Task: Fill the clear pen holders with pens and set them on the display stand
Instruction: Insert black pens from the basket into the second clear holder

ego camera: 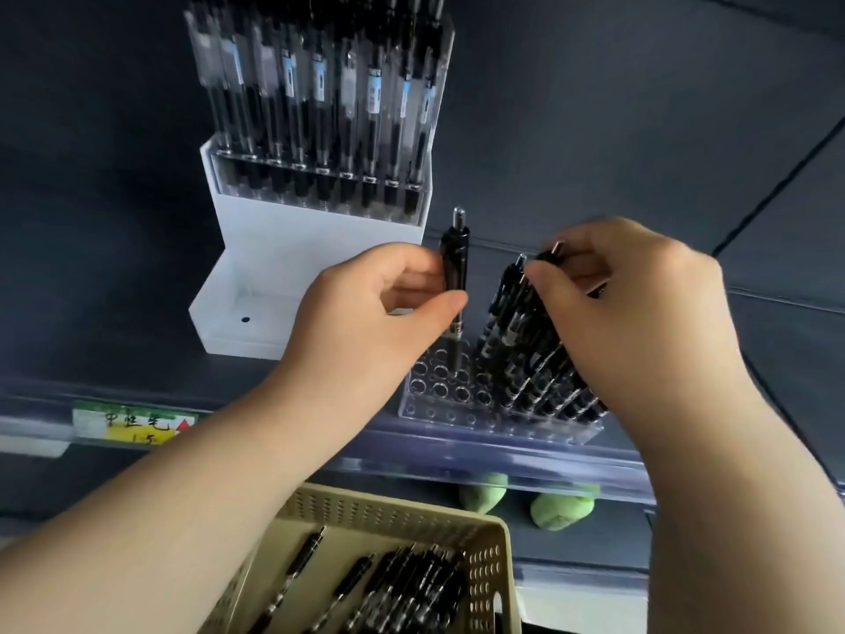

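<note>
dim, bluish light, brightest on the far white stand [274,249], with soft glare along the clear rail [457,455]. right hand [640,322] slightly motion-blurred. wide-angle bending at the edges; near basket [411,510] soft.

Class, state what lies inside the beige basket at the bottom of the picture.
Loose black pens lie inside the basket. The left forearm covers its left side and the picture's edge cuts off its near part, so contents there are unseen.

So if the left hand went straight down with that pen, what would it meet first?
Probably the clear pen holder: the pen pinched in the left hand points tip-down at its empty holes, exact hole unclear.
</note>
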